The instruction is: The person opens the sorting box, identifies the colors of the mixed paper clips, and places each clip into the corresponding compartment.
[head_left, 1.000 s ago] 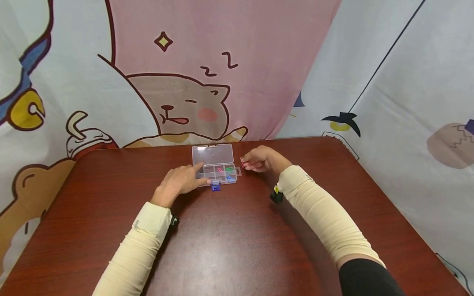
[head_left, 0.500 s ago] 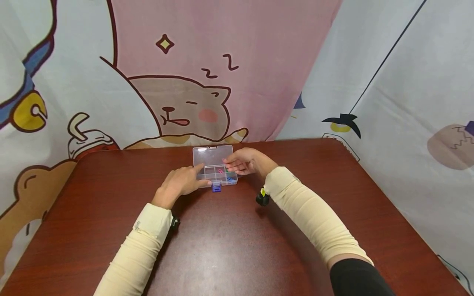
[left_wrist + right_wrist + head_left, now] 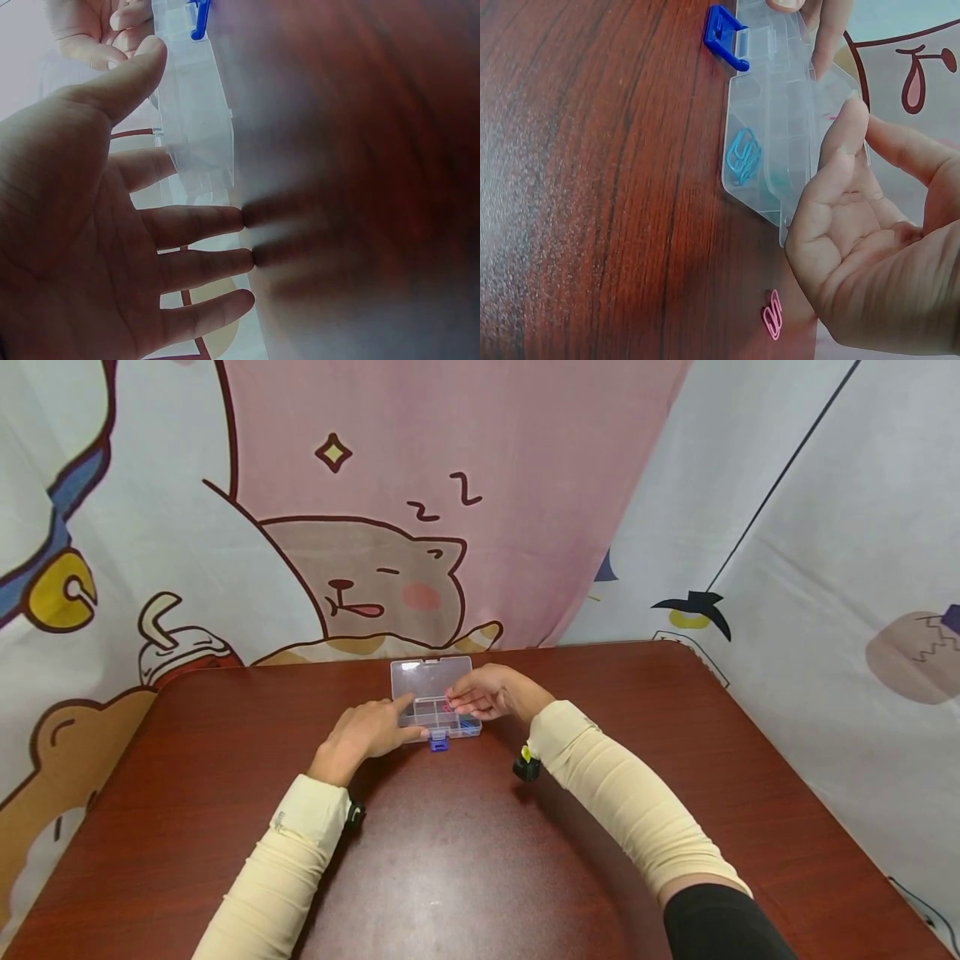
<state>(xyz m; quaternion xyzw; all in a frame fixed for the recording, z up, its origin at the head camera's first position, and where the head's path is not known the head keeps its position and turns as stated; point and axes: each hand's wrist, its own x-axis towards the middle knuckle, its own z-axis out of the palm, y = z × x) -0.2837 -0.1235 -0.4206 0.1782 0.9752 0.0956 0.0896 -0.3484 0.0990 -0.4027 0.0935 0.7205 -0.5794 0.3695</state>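
Note:
A clear plastic compartment box (image 3: 450, 732) lies on the table with its lid (image 3: 422, 677) raised at the back and a blue latch (image 3: 438, 745) at the front. My left hand (image 3: 365, 732) rests at the box's left end, fingers straight and spread, thumb along the front wall. Over the right-hand compartments, my right hand (image 3: 491, 692) pinches a pink paper clip (image 3: 448, 693) between thumb and forefinger; most of it is hidden. Blue paper clips (image 3: 744, 156) show through the front right compartment. Another pink paper clip (image 3: 773, 315) lies on the table beside the box's right end.
The brown wooden table (image 3: 450, 877) stretches out around the box on all sides. Behind it hangs a cartoon-printed cloth (image 3: 525, 527), close to the table's back edge. A thin cable (image 3: 926, 906) runs beyond the right edge.
My right hand has moved left, from beside the box to over its compartments, carrying the pink paper clip. My left hand has stayed at the box.

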